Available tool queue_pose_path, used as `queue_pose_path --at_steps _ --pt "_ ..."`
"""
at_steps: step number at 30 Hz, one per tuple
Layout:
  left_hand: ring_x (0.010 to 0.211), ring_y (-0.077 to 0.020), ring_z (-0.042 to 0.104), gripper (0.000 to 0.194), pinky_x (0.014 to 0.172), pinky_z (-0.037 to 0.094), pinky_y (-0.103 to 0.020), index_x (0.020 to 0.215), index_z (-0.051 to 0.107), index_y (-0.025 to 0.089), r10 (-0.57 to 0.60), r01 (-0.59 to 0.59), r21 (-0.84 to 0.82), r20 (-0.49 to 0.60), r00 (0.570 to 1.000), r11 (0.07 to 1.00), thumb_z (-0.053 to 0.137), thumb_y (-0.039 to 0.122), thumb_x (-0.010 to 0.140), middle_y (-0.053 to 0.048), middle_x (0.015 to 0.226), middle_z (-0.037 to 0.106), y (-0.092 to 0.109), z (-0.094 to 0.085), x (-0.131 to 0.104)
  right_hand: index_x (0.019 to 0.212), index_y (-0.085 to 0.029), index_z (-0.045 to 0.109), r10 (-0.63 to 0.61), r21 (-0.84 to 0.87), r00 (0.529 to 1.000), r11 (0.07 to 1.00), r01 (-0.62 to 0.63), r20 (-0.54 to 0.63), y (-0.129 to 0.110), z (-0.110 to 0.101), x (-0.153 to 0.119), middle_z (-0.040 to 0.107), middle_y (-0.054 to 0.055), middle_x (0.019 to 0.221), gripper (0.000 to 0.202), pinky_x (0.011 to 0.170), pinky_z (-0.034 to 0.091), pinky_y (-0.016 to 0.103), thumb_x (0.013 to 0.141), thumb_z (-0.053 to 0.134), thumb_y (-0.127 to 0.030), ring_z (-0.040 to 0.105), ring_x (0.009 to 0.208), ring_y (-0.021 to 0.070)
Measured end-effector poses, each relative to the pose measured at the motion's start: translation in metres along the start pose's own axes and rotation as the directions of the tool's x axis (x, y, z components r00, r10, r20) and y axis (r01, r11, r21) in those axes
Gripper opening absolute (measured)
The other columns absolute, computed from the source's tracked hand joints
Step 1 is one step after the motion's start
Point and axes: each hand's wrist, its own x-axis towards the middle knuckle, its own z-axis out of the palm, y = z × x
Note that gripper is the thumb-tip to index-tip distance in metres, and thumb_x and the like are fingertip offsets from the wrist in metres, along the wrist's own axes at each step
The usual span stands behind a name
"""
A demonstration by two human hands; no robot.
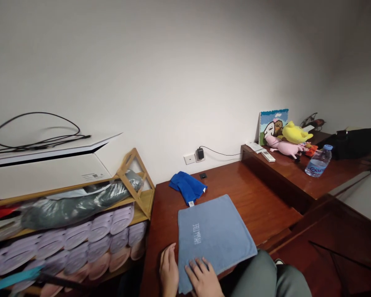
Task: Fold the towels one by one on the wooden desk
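A grey-blue cloth point(216, 235) with pale lettering lies spread flat on the brown wooden desk point(253, 185), one corner reaching over the front edge by the knees. On its near left corner rests my right hand point(202, 276), palm down with the fingers spread. Just left of the cloth, my left hand point(168, 268) lies against the desk with its fingers stretched out; whether it touches the cloth's edge I cannot tell. Behind the cloth sits a crumpled bright blue cloth point(187, 186) with a white tag.
A shelf rack point(139, 181) holds several lilac and pink slippers point(102, 229), with a white box point(49, 173) on top. The raised right side carries a water bottle point(318, 163), plush toys point(293, 134), a remote point(268, 156) and a picture point(273, 123). A charger point(200, 153) is plugged into the wall.
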Motion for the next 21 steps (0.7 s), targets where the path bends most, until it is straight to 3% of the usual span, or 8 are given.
queue_pose_path --at_steps 5,9,12,17,21 --pt "0.109 -0.0326 0.072 0.06 0.102 0.056 -0.051 0.102 0.073 0.023 -0.078 0.079 -0.068 0.022 0.997 0.995 0.038 0.07 0.091 -0.012 0.111 0.077 0.01 -0.001 0.0 0.152 -0.035 0.053 -0.011 0.057 0.999 0.998 0.013 -0.047 0.016 0.006 -0.005 0.063 0.005 0.149 0.05 0.112 0.05 0.045 0.103 0.059 -0.033 0.06 0.134 0.0272" --pt "0.107 -0.0341 0.073 0.06 0.1 0.056 -0.051 0.101 0.073 0.022 -0.125 0.126 -0.102 0.019 0.992 0.987 0.042 0.071 0.087 -0.013 0.111 0.078 0.017 -0.001 -0.001 0.148 -0.036 0.058 0.053 0.315 0.998 0.947 -0.058 0.025 0.017 -0.011 -0.01 0.057 0.003 0.156 0.048 0.121 0.041 0.049 0.101 0.063 -0.036 0.053 0.143 0.0283" --pt "0.107 -0.0344 0.073 0.058 0.1 0.056 -0.051 0.1 0.073 0.022 -0.143 0.143 -0.119 0.009 0.99 0.983 0.044 0.07 0.086 -0.013 0.11 0.079 0.021 -0.002 -0.001 0.139 -0.033 0.068 0.169 0.496 0.985 0.854 -0.159 0.026 0.015 -0.024 -0.011 0.064 0.003 0.149 0.037 0.122 0.038 0.047 0.104 0.055 -0.032 0.056 0.141 0.0267" --pt "0.102 -0.0339 0.073 0.056 0.095 0.056 -0.049 0.102 0.07 0.021 -0.165 0.165 -0.127 0.009 0.986 0.978 0.046 0.068 0.085 -0.015 0.111 0.078 0.029 -0.004 -0.002 0.123 -0.026 0.077 0.294 0.72 0.955 0.669 -0.186 -0.026 0.012 -0.041 -0.005 0.076 0.008 0.127 0.042 0.111 0.047 0.044 0.106 0.047 -0.052 0.067 0.124 0.0299" --pt "0.074 -0.0265 0.07 0.045 0.073 0.055 -0.038 0.09 0.066 0.025 -0.158 0.16 -0.073 0.028 0.987 0.984 0.045 0.065 0.087 -0.006 0.081 0.074 0.034 -0.008 -0.007 0.094 -0.023 0.077 0.45 0.859 0.892 0.443 -0.258 0.035 0.022 -0.049 0.004 0.077 0.004 0.089 0.062 0.087 0.053 0.037 0.098 0.045 -0.076 0.069 0.092 0.0274"
